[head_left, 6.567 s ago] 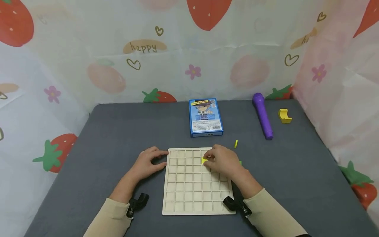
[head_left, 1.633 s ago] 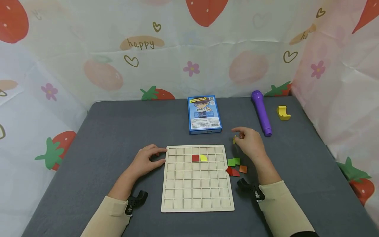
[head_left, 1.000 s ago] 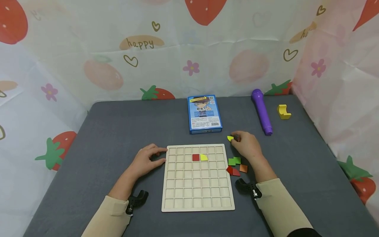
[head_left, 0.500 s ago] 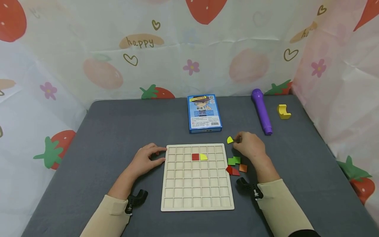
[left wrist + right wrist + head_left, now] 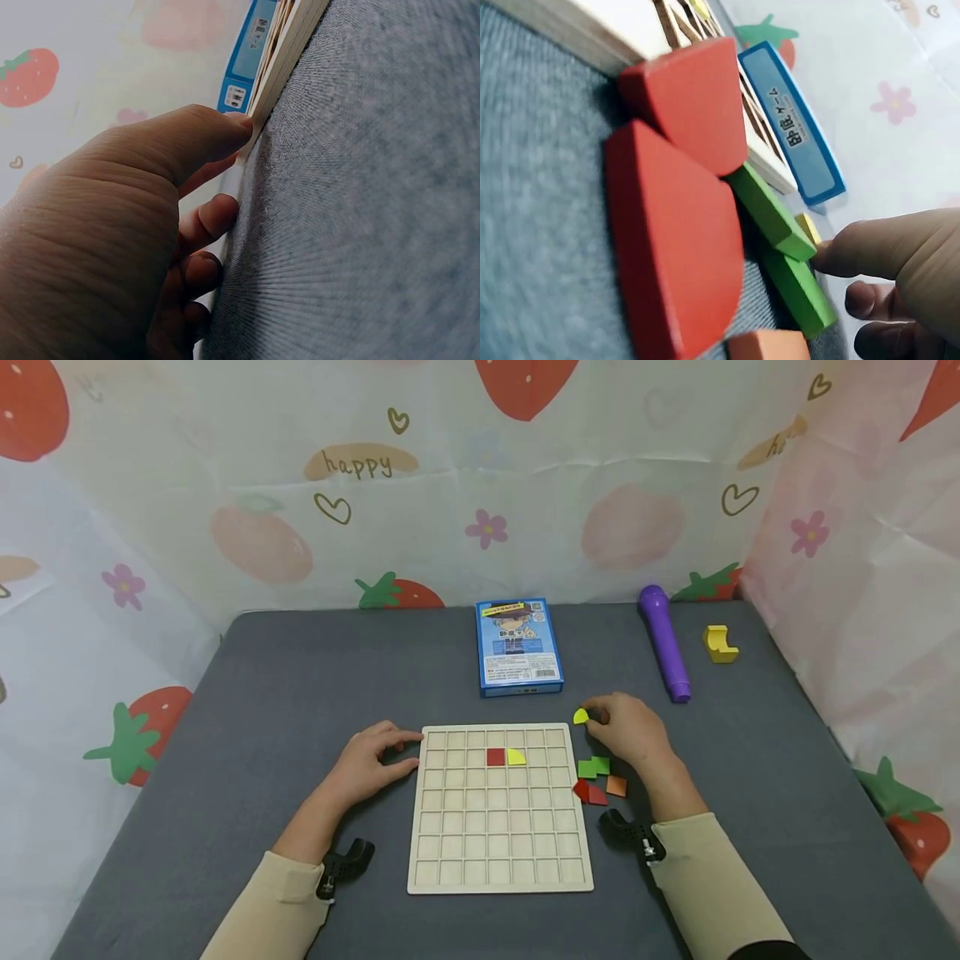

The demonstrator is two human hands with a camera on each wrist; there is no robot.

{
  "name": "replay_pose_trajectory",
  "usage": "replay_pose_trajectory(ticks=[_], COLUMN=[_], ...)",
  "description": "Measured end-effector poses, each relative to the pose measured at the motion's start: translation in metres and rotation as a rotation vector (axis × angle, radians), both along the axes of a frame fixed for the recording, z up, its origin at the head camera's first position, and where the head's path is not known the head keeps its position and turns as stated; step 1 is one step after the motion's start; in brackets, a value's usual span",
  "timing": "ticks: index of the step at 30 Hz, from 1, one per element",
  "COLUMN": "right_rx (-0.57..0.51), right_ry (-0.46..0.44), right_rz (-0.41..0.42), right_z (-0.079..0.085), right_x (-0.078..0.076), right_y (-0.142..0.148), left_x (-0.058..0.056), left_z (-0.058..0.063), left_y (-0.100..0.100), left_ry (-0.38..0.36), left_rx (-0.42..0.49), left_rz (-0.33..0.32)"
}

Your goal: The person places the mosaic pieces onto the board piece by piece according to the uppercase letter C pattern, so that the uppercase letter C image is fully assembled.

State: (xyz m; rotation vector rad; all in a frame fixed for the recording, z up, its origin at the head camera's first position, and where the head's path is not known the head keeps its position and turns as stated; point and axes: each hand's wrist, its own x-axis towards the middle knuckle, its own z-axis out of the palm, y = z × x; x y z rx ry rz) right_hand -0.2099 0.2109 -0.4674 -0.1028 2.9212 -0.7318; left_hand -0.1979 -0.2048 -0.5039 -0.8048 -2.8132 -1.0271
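Note:
A pale wooden grid board (image 5: 457, 847) lies on the table. A red square block (image 5: 496, 757) and a yellow quarter-round block (image 5: 516, 757) sit side by side in its cells. My left hand (image 5: 369, 762) touches the board's upper left edge with its thumb and fingertips. Off the upper right corner, my right hand (image 5: 628, 727) pinches a small yellow rounded block (image 5: 581, 717) between thumb and fingers. In the right wrist view my fingers hide most of that block. Two green blocks (image 5: 592, 767), two red blocks (image 5: 694, 247) and an orange block (image 5: 616, 786) lie beside the board.
A blue card box (image 5: 519, 652) lies behind the board. Farther right are a purple microphone-shaped stick (image 5: 663, 643) and a yellow block with a curved notch (image 5: 720, 645). Patterned cloth (image 5: 420, 518) hangs behind the grey table (image 5: 322, 668).
The right hand went from the board to the loose yellow block, which stood on edge and now shows its face, turned. A red square now shows on the board. The left hand stays put.

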Motion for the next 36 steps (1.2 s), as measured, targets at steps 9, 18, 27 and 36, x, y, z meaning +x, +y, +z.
replay_pose_trajectory(ticks=[9, 18, 27, 36], right_rx=[0.016, -0.044, -0.085, -0.128], right_ry=[0.088, 0.192, 0.243, 0.242], right_rz=[-0.002, 0.043, 0.109, 0.181], right_z=[0.004, 0.026, 0.055, 0.076], right_x=[0.001, 0.012, 0.023, 0.034], right_y=[-0.002, -0.014, -0.028, -0.052], left_x=[0.001, 0.002, -0.003, -0.002], left_z=[0.001, 0.002, 0.0, -0.001], left_y=[-0.001, 0.0, 0.001, 0.0], left_ry=[0.01, 0.007, 0.0, -0.002], left_rx=[-0.001, -0.005, -0.023, -0.031], left_rz=[-0.005, 0.001, 0.011, 0.007])
